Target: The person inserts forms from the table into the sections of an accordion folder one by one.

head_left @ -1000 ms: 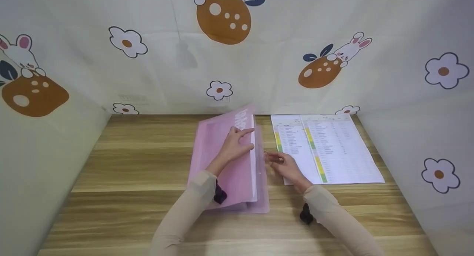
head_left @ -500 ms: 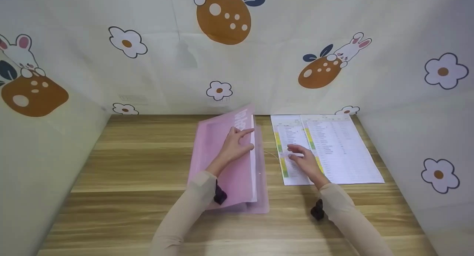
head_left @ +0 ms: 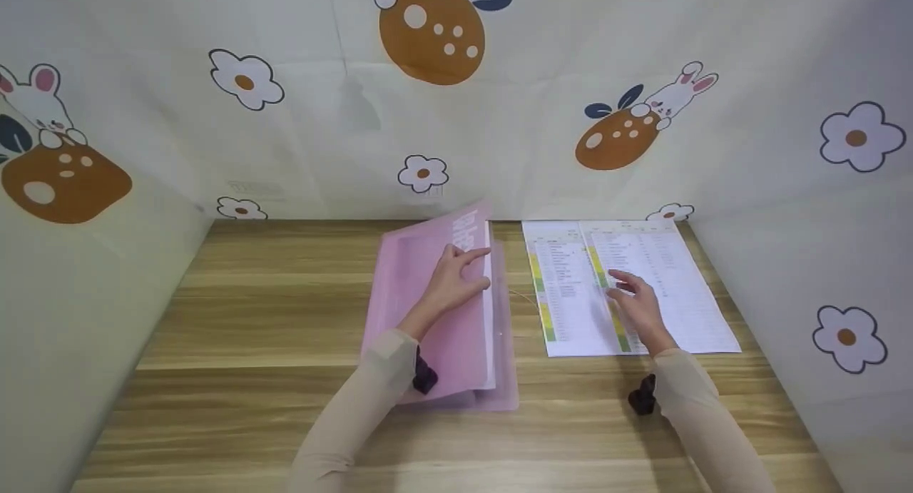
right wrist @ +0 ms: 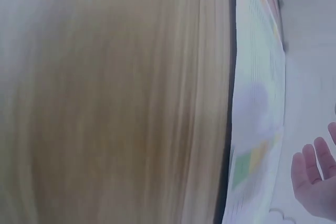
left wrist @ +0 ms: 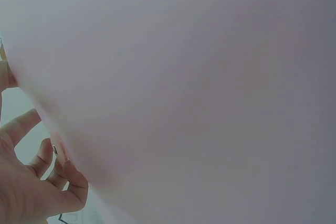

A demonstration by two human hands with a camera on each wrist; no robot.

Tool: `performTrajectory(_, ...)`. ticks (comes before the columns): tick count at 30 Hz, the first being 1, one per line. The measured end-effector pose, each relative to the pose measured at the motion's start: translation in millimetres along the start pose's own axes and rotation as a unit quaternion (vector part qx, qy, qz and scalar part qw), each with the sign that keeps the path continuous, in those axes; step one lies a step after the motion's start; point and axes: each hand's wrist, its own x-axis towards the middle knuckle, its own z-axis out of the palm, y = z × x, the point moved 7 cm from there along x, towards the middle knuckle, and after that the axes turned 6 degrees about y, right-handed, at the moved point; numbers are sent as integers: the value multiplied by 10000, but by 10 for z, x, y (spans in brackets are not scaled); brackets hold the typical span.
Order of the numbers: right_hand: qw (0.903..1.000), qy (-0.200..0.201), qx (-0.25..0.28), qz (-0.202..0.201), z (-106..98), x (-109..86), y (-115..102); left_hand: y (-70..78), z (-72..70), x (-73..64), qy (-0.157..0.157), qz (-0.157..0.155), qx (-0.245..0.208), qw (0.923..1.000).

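A pink file folder (head_left: 456, 354) lies left of the sheets, its front cover lifted at a slant, white paper showing along the right edge. My left hand (head_left: 448, 280) grips that edge, index finger and thumb spread apart on it. The left wrist view is mostly filled by the pale pink cover, with fingers (left wrist: 21, 126) curled along its border. From the folder's right side a thin pale cord (head_left: 525, 295) runs towards the sheets. My right hand (head_left: 637, 305) hovers over printed sheets (head_left: 677, 322), fingers loosely bent and holding nothing.
The printed sheets, with yellow and green strips, lie side by side at the back right of the wooden table (head_left: 271, 322). A patterned cloth (head_left: 513, 143) closes off the back and both sides.
My right hand has let go of the cord by the folder's edge and moved right, over the sheets. The cord now lies stretched to the right. The left hand and folder stay put.
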Motion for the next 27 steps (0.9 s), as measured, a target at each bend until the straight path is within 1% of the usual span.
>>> performTrajectory(3,9998,135,-8,168,-134,43,111,6,-2,1,9,29,9,10000)
performTrajectory(9,9992,236,-75,303,-337,92,274,9,-5,1,22,80,13,10000)
performTrajectory(12,9990,328,-125,293,-424,113,328,22,-13,-8,31,139,-40,9999)
performTrajectory(15,9980,449,-140,429,-518,133,388,35,-24,-19,52,195,-78,9998)
performTrajectory(19,9970,536,-245,510,-645,137,423,32,-26,-21,50,183,-46,9998)
performTrajectory(25,9963,646,-499,267,-847,141,426,15,-21,-13,35,76,-9,10000)
performTrajectory(27,9955,691,-589,276,-912,150,444,13,-22,-13,34,54,-5,10000)
